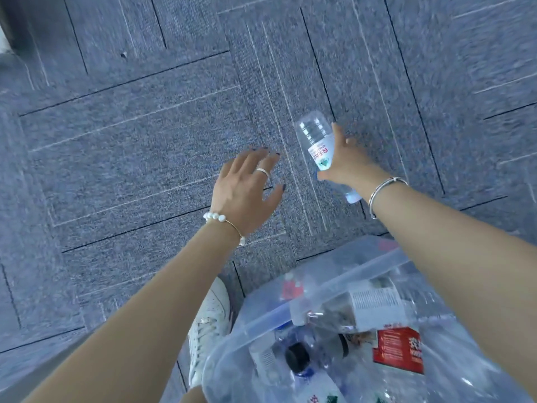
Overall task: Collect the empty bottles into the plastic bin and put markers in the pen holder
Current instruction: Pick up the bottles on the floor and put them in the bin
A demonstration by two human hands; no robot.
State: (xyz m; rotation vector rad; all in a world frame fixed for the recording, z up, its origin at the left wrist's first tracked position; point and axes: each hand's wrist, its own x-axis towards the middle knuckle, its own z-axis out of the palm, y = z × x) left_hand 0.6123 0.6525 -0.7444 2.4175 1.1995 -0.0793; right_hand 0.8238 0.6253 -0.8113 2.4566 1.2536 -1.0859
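Observation:
My right hand (345,161) grips a clear empty water bottle (313,138) around its label, over the carpet, with the bottle's base pointing away from me and its neck toward my wrist. My left hand (247,187) hovers beside it to the left, fingers spread and holding nothing. A clear plastic bin (328,289) stands at the lower right under my right forearm. Inside it lie several empty bottles (374,309), some with red and white labels. No markers or pen holder are in view.
Grey-blue carpet tiles (145,141) cover the floor all around. A white sneaker (207,327) stands just left of the bin. A dark edge of furniture or wall (11,21) shows at the top left corner.

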